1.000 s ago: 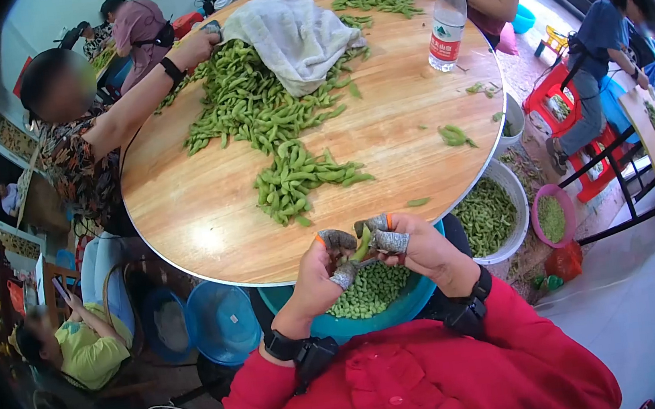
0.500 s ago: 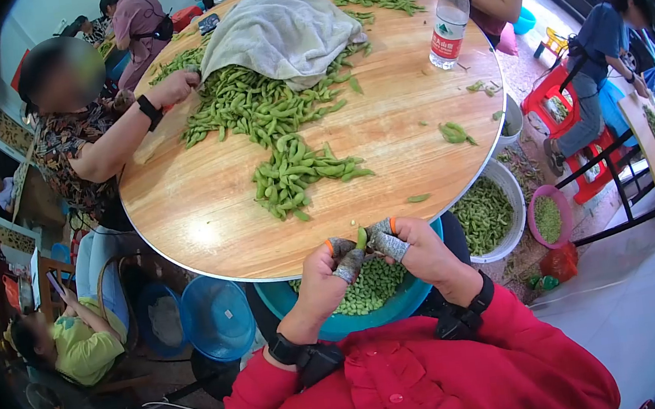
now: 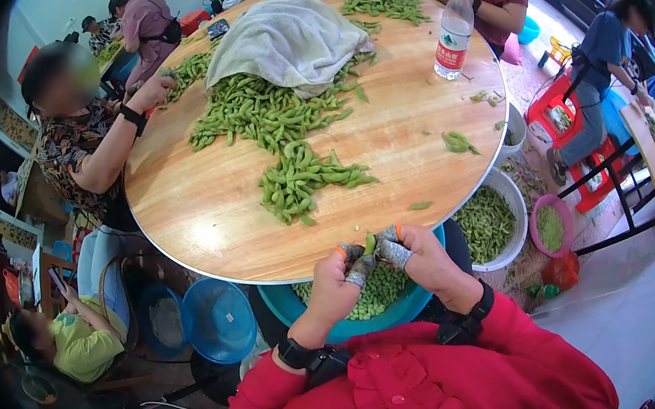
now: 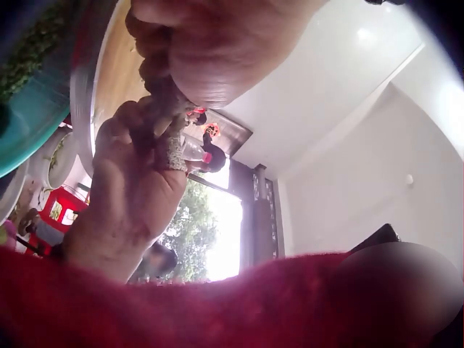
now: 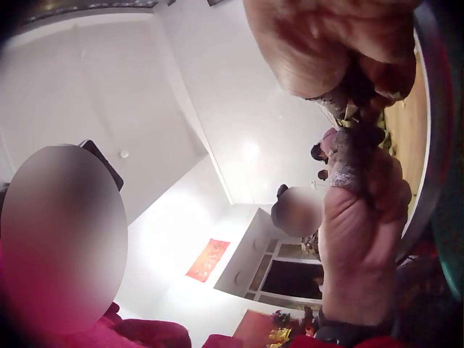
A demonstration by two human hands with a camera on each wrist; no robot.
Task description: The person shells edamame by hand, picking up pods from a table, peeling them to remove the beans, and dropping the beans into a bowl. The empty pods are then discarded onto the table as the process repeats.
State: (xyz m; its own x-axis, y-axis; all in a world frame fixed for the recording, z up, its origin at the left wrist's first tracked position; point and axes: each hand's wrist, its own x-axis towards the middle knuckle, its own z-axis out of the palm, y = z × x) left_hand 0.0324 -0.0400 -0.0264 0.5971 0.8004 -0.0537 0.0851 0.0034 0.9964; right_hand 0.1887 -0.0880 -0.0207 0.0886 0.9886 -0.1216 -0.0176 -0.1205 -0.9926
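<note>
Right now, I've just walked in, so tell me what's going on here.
A person in red pinches a green pod between the wrapped fingers of the left hand and right hand, above a basin of shelled beans. More pods lie heaped on the round table, partly under a cloth.

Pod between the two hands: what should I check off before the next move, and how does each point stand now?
1. Left hand grips pod: ok.
2. Right hand at the pod: ok.
3. Basin with shelled beans below the hands: ok.
4. Pod already split: cannot tell, fingers hide much of it.
5. Cloth covers all the table's pods: not ok, many lie outside.
</note>
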